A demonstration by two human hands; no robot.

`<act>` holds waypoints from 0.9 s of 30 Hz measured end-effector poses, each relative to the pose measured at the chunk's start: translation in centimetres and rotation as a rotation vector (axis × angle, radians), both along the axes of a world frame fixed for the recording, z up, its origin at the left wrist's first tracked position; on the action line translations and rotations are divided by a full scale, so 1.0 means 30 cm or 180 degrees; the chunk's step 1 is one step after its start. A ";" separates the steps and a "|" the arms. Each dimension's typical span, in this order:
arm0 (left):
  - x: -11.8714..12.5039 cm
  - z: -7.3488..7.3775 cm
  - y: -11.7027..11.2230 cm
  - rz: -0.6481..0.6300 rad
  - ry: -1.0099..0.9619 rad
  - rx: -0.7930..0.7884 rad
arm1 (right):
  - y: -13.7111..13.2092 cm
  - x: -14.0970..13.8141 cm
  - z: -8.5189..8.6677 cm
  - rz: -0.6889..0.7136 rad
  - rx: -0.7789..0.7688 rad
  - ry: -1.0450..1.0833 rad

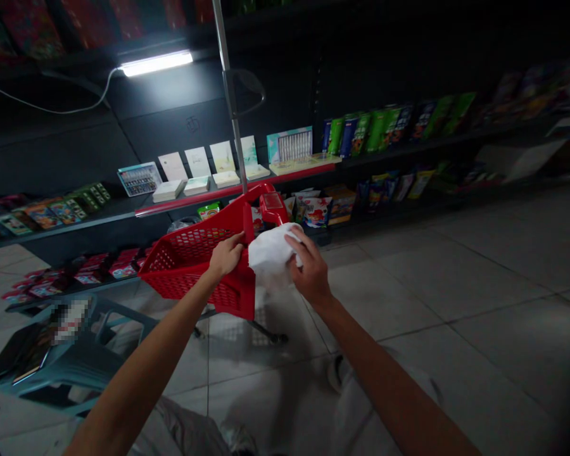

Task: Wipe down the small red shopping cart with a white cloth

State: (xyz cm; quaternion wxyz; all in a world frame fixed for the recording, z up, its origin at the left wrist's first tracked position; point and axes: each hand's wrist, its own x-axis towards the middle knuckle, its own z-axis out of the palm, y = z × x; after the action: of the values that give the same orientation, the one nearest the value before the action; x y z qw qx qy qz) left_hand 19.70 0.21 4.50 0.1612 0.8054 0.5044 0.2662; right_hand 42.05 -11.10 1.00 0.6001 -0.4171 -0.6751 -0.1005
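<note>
A red plastic shopping basket cart stands on wheels in front of me, with a metal pole rising from it. My left hand grips the basket's near rim, fingers curled over the edge. A crumpled white cloth is pressed against the basket's near corner by my right hand, whose fingers are closed on it. The red handle part shows just above the cloth.
Dark store shelves run behind the cart with cards, boxes and packets. A lit tube lamp hangs above. A grey-blue plastic stool with items on it stands at lower left. Pale floor tiles stretch to the right.
</note>
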 end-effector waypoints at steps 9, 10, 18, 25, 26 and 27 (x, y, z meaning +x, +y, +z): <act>-0.065 0.005 -0.051 -0.0431 -0.0037 -0.0025 | 0.005 0.062 0.032 0.0171 -0.0136 -0.0043; -0.078 0.006 -0.054 -0.0436 -0.0063 -0.0042 | -0.001 0.056 0.030 0.0255 -0.0157 -0.0114; -0.215 -0.005 -0.056 -0.0750 -0.0438 -0.0242 | -0.061 -0.032 0.035 0.0732 -0.0137 -0.0609; -0.259 0.002 -0.068 -0.0828 -0.0793 -0.0513 | -0.097 -0.148 0.041 0.0483 0.0070 -0.0672; -0.261 0.008 -0.071 -0.0835 -0.0834 -0.0571 | -0.094 -0.156 0.040 0.0427 0.0065 -0.0700; -0.263 0.014 -0.074 -0.0854 -0.0867 -0.0629 | -0.088 -0.159 0.040 0.0422 0.0074 -0.0739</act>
State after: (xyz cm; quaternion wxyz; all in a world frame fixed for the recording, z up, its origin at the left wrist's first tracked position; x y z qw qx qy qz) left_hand 11.81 -2.02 4.92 0.3401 0.8022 0.3898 0.2980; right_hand 37.29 -13.74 2.22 0.5281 -0.3501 -0.7649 -0.1160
